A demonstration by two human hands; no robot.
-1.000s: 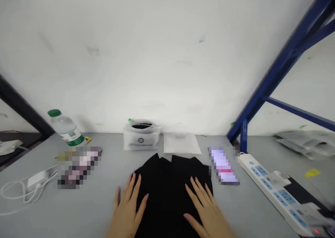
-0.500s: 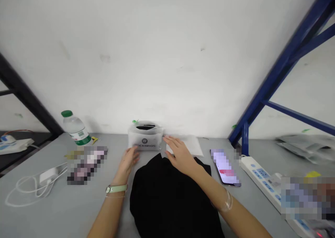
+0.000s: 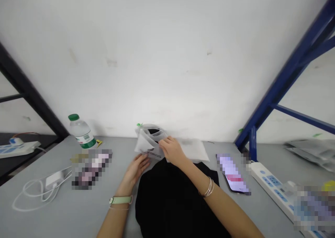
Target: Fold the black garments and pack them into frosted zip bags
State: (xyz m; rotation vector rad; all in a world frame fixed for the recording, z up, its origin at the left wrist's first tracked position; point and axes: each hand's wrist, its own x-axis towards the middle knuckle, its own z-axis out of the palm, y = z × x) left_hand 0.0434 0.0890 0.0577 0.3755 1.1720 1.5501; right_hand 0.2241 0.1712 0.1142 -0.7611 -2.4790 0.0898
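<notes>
A frosted plastic bag (image 3: 143, 142) with dark lettering stands against the wall, its mouth gaping and something black showing inside. My right hand (image 3: 171, 150) pinches the bag's right side, and the front is folded and creased there. At the lower front edge, my left hand (image 3: 136, 168) lies with fingers stretched out, touching or just beside the bag. Black cloth (image 3: 178, 199) is spread on the table in front of me, partly under my right forearm. Behind my right hand lies a flat white packet (image 3: 195, 150).
A green-capped bottle (image 3: 83, 132), a blurred-out phone-like object (image 3: 91, 170) and a white charger with cable (image 3: 54, 180) are on the left. To the right are a lit phone (image 3: 232, 173), a power strip (image 3: 274, 187) and a blue metal frame (image 3: 261, 116).
My right hand has moved left from above the white packet and closed on the bag. The bag's front has tilted and folded. My left hand has shifted slightly along its lower edge.
</notes>
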